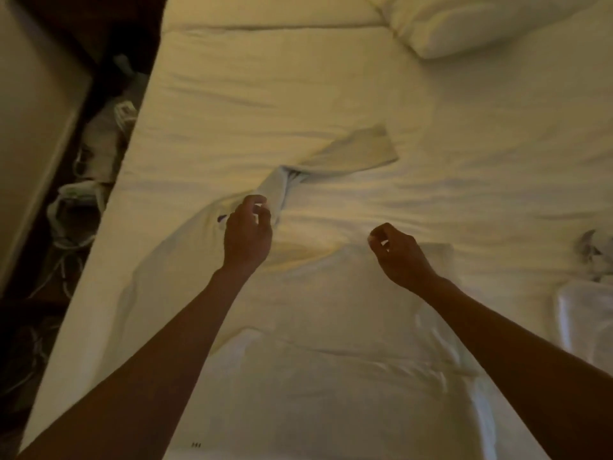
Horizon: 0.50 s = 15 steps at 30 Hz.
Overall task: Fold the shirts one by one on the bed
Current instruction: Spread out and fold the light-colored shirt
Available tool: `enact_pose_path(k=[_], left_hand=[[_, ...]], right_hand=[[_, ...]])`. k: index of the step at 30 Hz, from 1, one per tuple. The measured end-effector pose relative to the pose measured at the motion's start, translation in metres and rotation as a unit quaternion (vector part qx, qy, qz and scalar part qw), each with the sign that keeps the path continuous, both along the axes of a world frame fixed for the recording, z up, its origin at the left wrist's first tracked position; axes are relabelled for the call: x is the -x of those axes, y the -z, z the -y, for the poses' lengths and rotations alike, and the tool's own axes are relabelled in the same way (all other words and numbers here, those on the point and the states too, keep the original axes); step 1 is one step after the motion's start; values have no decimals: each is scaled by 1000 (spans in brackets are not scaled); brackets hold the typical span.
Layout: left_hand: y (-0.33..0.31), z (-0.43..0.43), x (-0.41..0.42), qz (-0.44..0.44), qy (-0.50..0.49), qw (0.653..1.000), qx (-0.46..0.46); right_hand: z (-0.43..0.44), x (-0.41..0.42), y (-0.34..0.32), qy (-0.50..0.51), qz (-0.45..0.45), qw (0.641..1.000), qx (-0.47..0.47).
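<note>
A white shirt [318, 327] lies spread on the bed [265, 94] in front of me, body toward me, collar away. One sleeve [351, 151] is twisted and stretches up and to the right. My left hand [247, 232] hovers at the left shoulder of the shirt, fingers curled and pinched near the twisted fabric. My right hand [398, 254] is at the right shoulder, fingertips pinching the shirt's top edge.
A white pillow [464, 24] lies at the top right. Another white folded cloth [583, 313] and a crumpled grey-white item [593, 250] sit at the right edge. Bags and cables [83, 194] fill the dark floor gap left of the bed.
</note>
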<state>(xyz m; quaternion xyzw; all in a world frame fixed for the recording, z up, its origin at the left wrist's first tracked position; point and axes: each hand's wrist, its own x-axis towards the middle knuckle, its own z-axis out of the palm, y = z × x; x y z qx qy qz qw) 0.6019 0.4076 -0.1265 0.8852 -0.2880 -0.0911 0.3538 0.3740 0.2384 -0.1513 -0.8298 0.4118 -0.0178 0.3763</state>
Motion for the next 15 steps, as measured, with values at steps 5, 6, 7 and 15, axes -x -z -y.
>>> enact_pose_path(k=[5,6,7,15], left_hand=[[17,45,-75,-14,-50,999,-17],[20,50,-88,-21,-49,998,-26],[24,55,-101,-33,-45,998,-43],[49,76,-141,-129,65,970,-193]], right_hand=[[27,-93,9,126,83,971,-184],[31,-111,12,152,109,957,-224],[36,-128,13,177,132,939,-263],[65,-220,39,375,216,760,-485]])
